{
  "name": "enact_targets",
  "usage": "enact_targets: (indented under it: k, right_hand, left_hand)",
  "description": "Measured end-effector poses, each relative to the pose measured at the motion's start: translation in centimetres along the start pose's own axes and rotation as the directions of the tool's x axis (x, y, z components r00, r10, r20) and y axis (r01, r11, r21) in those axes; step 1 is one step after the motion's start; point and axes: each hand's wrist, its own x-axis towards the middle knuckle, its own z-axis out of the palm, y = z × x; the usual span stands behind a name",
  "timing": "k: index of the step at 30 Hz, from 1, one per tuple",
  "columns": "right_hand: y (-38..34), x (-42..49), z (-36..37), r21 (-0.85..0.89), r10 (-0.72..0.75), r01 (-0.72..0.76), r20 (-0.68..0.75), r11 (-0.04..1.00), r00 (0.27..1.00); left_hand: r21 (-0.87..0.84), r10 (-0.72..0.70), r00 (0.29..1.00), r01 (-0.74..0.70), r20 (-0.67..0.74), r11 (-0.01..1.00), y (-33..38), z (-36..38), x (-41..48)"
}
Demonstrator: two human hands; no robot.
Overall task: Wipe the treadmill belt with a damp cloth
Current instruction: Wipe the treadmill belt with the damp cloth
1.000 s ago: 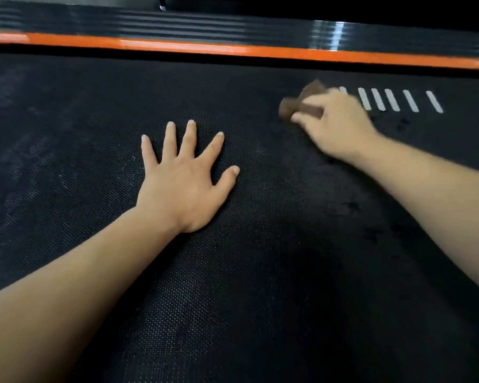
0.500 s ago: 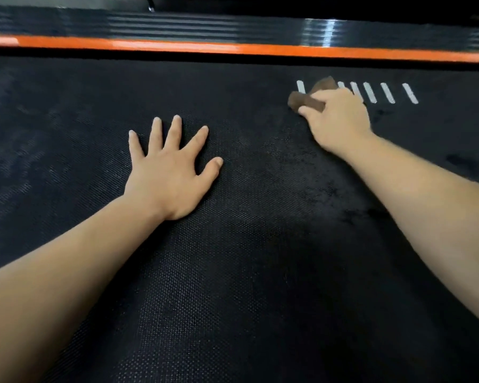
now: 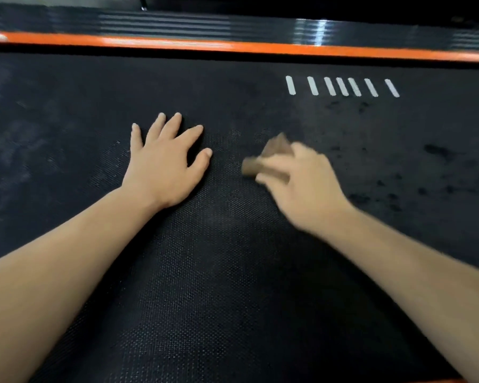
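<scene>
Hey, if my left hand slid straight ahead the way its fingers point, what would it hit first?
Only bare belt lies ahead of the left hand; it would likely reach the orange strip at the belt's far edge first. The white marks sit off to its right.

The black treadmill belt (image 3: 233,286) is matt, with a fine, grainy dotted texture that shows most plainly in its lit middle. Toward the left its surface carries dull greyish smears, and toward the right there are darker, patchy blotches (image 3: 437,150). The short white stripes (image 3: 343,87) on it look flat and matt. The small brown cloth (image 3: 263,161) seems soft, though it is blurred. Beyond, the orange strip (image 3: 260,47) and the black ribbed side rail (image 3: 163,24) are smooth and glossy, catching bright glints.
</scene>
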Motion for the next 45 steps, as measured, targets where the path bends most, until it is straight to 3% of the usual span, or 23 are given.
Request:
enact_targets:
  k: [2,4,7,8,10,13,15,16,18,20,21,24,26,28,30,32,34,37,39,42,45]
  right_hand:
    - [-1.1,-2.7,-1.2,0.053,-0.087,0.081,0.123,0.995,0.989]
    - [1.0,-0.9,-1.6,-0.068,-0.104,0.113,0.122,0.991,0.987]
    - [5.0,3.0,-1.8,-0.177,0.184,-0.193,-0.067,0.965,0.981]
    - [5.1,2.8,-1.6,-0.167,0.22,-0.232,-0.085,0.958,0.972]
    - [2.7,0.0,-1.0,-0.117,0.137,-0.139,-0.026,0.983,0.99]
    - [-1.6,-6.6,-1.9,0.131,-0.101,0.081,0.155,0.988,0.983]
    - [-1.0,-6.8,-2.9,0.084,-0.166,0.151,0.214,0.985,0.963]
    - [0.2,-5.6,-3.0,0.024,-0.145,0.143,0.172,0.99,0.974]
    - [3.1,-2.5,-3.0,-0.08,0.029,-0.025,0.055,0.996,0.998]
    - [3.9,-2.0,-2.4,-0.079,0.132,-0.132,0.003,0.988,0.991]
    - [2.9,-3.3,-2.1,-0.059,0.114,-0.113,0.017,0.992,0.993]
    - [-1.3,-9.4,-2.9,0.146,-0.159,0.134,0.181,0.98,0.971]
    - [-1.4,-10.5,-3.9,0.129,-0.265,0.237,0.282,0.963,0.922]
    - [0.8,-8.7,-4.2,0.031,-0.191,0.189,0.211,0.981,0.959]
    - [2.8,-6.8,-4.3,-0.011,-0.021,0.022,0.086,1.0,0.996]
    - [2.6,-7.4,-4.2,0.008,0.04,-0.041,0.08,0.999,0.996]
    - [0.3,-10.1,-4.3,0.067,-0.056,0.045,0.177,0.997,0.983]
    - [-1.8,-14.0,-5.6,0.21,-0.264,0.198,0.358,0.957,0.896]
    - [-0.1,-14.1,-6.6,0.193,-0.298,0.241,0.374,0.951,0.878]
    - [3.1,-12.7,-7.5,0.089,-0.131,0.112,0.249,0.99,0.96]
    - [2.5,-13.8,-7.5,0.113,-0.034,0.01,0.215,0.993,0.976]
  left_hand:
    - [-0.048,-0.021,0.999,0.023,0.03,0.999,0.6,-0.5,-0.6]
    - [-0.062,-0.042,0.996,0.047,0.083,0.997,1.9,-0.6,-2.2]
    - [0.005,-0.002,0.994,0.001,0.106,1.0,3.8,0.3,-5.6]
    - [0.033,0.01,0.995,-0.013,0.102,0.999,4.0,0.7,-6.2]
    - [0.068,0.013,0.996,-0.018,0.085,0.998,4.0,1.0,-6.4]
    - [0.104,0.023,0.997,-0.03,0.074,0.994,3.9,1.2,-6.1]
    - [0.111,0.033,0.997,-0.04,0.066,0.993,3.9,1.3,-6.3]
    - [0.112,0.035,0.997,-0.042,0.066,0.993,3.9,1.3,-6.3]
    - [0.113,0.037,0.997,-0.046,0.073,0.993,3.9,1.2,-6.4]
    - [0.113,0.034,0.996,-0.043,0.079,0.993,3.9,1.2,-6.5]
    - [0.116,0.035,0.996,-0.044,0.08,0.992,4.0,1.3,-6.5]
    - [0.123,0.039,0.997,-0.047,0.071,0.991,3.9,1.4,-6.5]
    - [0.123,0.044,0.997,-0.052,0.067,0.991,4.0,1.3,-6.4]
    - [0.122,0.04,0.996,-0.049,0.078,0.991,4.0,1.2,-6.5]
    - [0.114,0.04,0.995,-0.05,0.088,0.992,4.1,1.0,-6.6]
    - [0.106,0.045,0.995,-0.054,0.085,0.993,4.3,0.9,-6.8]
    - [0.103,0.043,0.994,-0.053,0.097,0.993,4.6,0.7,-6.9]
    - [0.083,-0.013,0.991,0.002,0.133,0.997,5.6,0.2,-7.1]
    - [0.054,-0.047,0.988,0.04,0.149,0.998,6.4,0.1,-7.2]
    - [0.027,-0.072,0.987,0.069,0.142,0.997,7.3,0.3,-7.4]
    - [0.012,-0.093,0.989,0.092,0.114,0.996,8.0,0.7,-7.6]
